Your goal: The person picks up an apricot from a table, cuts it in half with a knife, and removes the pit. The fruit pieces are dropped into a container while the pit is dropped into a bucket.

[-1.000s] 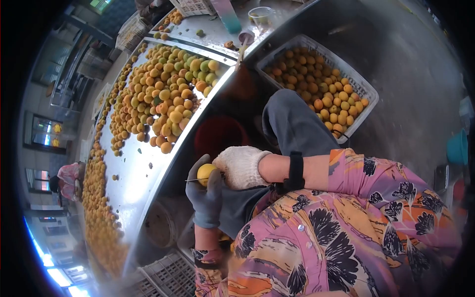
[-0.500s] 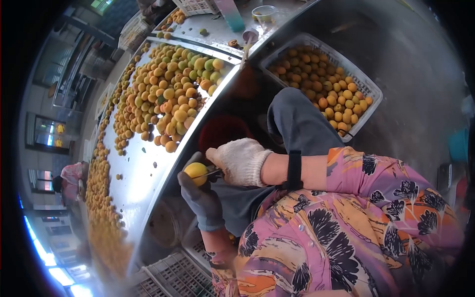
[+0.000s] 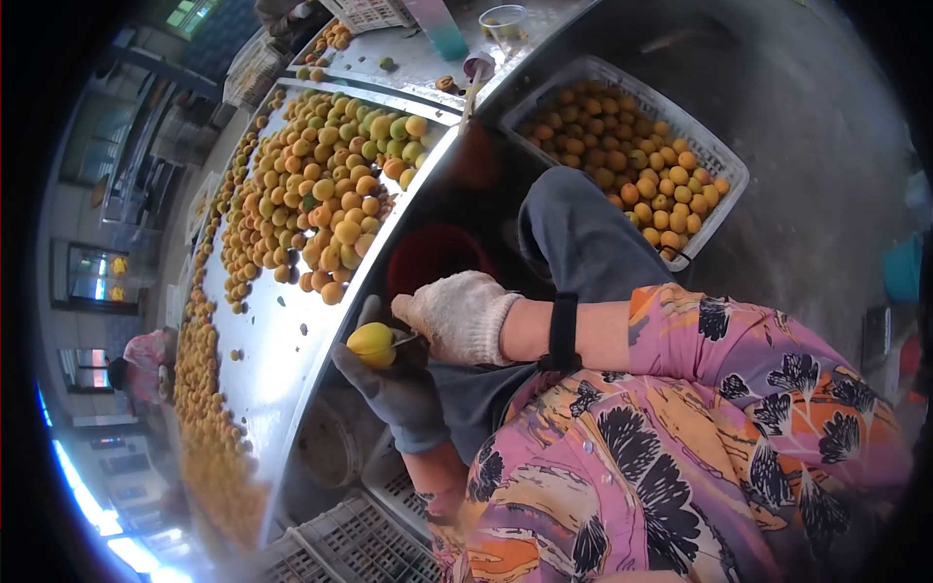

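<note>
In a grey glove, my left hand (image 3: 397, 394) is closed round a yellow-green apricot (image 3: 371, 345) beside the table edge. My right hand (image 3: 455, 316), in a white knitted glove, is closed on a small knife (image 3: 406, 340), whose thin blade points at the fruit. Whether the tip touches the fruit is hard to tell, and the handle is hidden in the glove. Many yellow, orange and green apricots (image 3: 321, 185) lie heaped on the metal table (image 3: 277, 340) beyond my hands.
A white crate (image 3: 724, 209) of apricots stands on the floor beyond my knee. Below the table edge are a dark red bucket (image 3: 437, 257) and light plastic crates (image 3: 350, 544). A cup (image 3: 505, 24) stands on the far table. A person (image 3: 146, 364) in pink is at the far left.
The apricot has turned in my left hand and shows a greener side with a line on it. The knife blade has come away from across the fruit. The whole view has shifted slightly.
</note>
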`<state>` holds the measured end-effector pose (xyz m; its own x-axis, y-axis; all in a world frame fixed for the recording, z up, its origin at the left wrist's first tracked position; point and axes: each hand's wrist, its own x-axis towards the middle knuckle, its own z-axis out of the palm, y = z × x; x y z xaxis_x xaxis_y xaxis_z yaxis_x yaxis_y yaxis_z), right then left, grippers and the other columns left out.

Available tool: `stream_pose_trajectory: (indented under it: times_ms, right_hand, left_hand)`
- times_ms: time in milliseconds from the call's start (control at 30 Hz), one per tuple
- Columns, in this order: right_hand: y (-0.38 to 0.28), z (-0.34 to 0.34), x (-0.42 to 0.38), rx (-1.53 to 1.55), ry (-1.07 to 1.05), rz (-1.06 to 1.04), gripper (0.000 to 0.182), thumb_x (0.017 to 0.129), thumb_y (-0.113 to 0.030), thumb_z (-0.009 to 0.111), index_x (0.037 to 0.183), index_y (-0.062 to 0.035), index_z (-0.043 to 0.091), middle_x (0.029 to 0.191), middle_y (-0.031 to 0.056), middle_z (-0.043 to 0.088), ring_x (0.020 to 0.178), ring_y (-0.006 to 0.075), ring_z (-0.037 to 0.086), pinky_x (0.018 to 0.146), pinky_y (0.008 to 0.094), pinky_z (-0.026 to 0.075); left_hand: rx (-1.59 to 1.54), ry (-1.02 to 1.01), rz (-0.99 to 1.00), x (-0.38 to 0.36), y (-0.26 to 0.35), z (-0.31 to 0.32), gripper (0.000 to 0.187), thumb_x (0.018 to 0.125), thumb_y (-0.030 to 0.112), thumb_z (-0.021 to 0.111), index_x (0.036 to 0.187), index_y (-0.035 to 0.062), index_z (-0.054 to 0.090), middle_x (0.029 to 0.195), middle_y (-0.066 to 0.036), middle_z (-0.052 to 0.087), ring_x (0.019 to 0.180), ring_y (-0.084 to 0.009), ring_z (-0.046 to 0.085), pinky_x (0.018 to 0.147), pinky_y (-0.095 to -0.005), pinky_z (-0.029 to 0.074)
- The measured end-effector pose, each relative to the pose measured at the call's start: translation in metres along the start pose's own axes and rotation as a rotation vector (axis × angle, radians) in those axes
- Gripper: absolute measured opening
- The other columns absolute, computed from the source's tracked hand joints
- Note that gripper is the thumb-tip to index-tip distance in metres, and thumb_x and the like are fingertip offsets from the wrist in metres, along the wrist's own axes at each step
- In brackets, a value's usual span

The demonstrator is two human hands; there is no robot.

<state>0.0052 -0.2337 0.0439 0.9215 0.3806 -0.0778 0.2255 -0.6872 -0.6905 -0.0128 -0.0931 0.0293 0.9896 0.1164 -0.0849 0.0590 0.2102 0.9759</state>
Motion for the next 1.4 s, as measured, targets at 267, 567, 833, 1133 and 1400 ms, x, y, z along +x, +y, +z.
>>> stream_pose_trajectory:
  times_ms: [267,567,833,1133,1400]
  right_hand:
    - [0.004,-0.008,-0.008,0.028,-0.025,0.052,0.027,0.082,-0.016,0.06,0.106,-0.0034,0.06,0.097,0.0169,0.068,0.094,0.0335,0.067,0.081,0.0422,0.052]
    - [0.004,-0.007,-0.01,-0.007,-0.026,0.107,0.025,0.083,-0.017,0.059,0.104,-0.0031,0.064,0.096,0.0156,0.069,0.095,0.0328,0.067,0.082,0.0415,0.052]
    - [0.008,0.002,-0.002,0.178,0.068,0.003,0.029,0.085,-0.027,0.054,0.098,-0.0043,0.067,0.096,0.0179,0.068,0.094,0.035,0.065,0.081,0.0424,0.052]
    - [0.019,-0.002,-0.006,0.073,0.096,-0.105,0.027,0.086,-0.027,0.055,0.1,-0.006,0.061,0.095,0.0169,0.067,0.095,0.0355,0.064,0.08,0.0438,0.051]
    - [0.014,0.004,-0.004,0.134,0.026,-0.018,0.024,0.083,-0.022,0.058,0.102,-0.0078,0.061,0.094,0.0173,0.067,0.094,0.0361,0.063,0.079,0.0443,0.05]
  left_hand:
    - [0.119,-0.098,-0.056,0.006,-0.001,-0.006,0.047,0.101,0.04,0.036,0.106,-0.0011,0.059,0.077,-0.003,0.057,0.067,-0.0107,0.051,0.062,-0.0219,0.04]
    - [0.554,-0.252,0.224,0.008,-0.007,-0.009,0.032,0.097,0.019,0.053,0.12,-0.0027,0.057,0.11,-0.009,0.062,0.092,-0.0134,0.06,0.078,-0.0252,0.051]
    - [0.156,-0.24,0.102,0.001,-0.002,0.003,0.04,0.094,0.018,0.056,0.126,-0.0041,0.052,0.128,-0.014,0.054,0.113,-0.0183,0.053,0.097,-0.0306,0.043]
    - [0.932,-0.152,0.687,-0.001,0.001,-0.002,0.057,0.081,0.01,0.073,0.13,-0.0026,0.048,0.126,-0.013,0.055,0.106,-0.0188,0.058,0.094,-0.0318,0.047]
    - [-0.079,-0.223,-0.041,-0.008,0.002,-0.006,0.065,0.08,-0.001,0.068,0.139,-0.0036,0.04,0.128,-0.012,0.053,0.113,-0.0182,0.054,0.097,-0.0309,0.045]
